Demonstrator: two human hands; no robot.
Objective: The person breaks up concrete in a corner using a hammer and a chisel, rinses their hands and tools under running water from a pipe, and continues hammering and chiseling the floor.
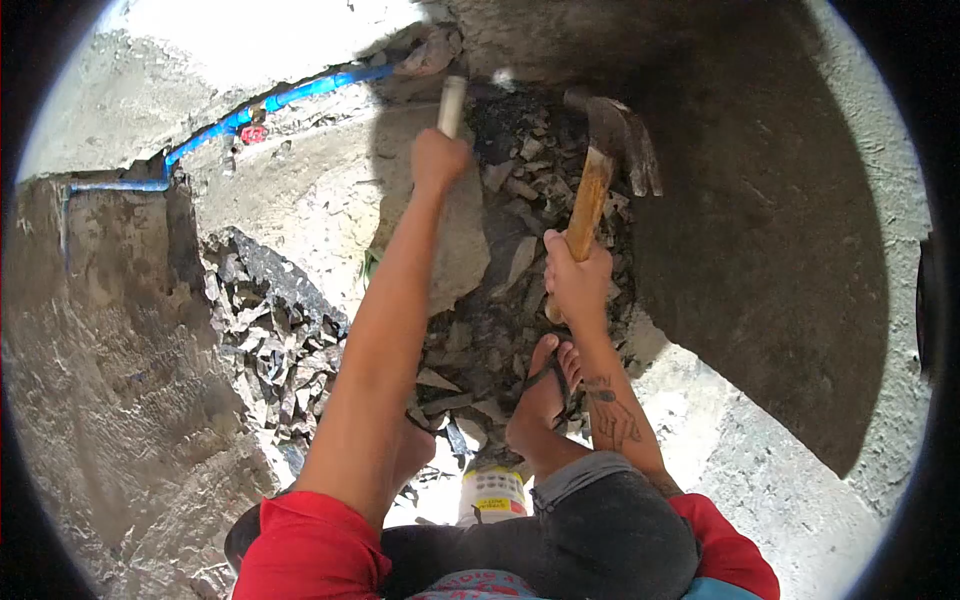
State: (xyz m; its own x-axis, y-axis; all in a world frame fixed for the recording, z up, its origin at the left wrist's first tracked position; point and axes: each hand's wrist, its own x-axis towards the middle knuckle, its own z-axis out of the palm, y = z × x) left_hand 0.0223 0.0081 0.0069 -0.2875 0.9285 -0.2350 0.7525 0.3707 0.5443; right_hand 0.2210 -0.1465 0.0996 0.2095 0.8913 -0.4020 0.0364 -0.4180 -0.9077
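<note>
My right hand (579, 283) grips a claw hammer (590, 200) by its worn wooden handle. The dark metal head points away from me, with the claw toward the right. My left hand (440, 160) is wrapped round a short pale rod (453, 103), whose upper end sticks out above the fist; its lower part is hidden, and its exact kind does not show. The rod is held near the wall, to the left of the hammer and apart from it. Under both hands lie a flat concrete slab (455, 235) and broken rubble (530, 165).
A blue pipe (320, 88) with a red valve handle (253, 133) runs along the wall on the left. More loose shards (270, 345) lie at the left. A white and yellow bucket (493, 492) stands between my legs. My sandalled foot (548, 385) rests on rubble.
</note>
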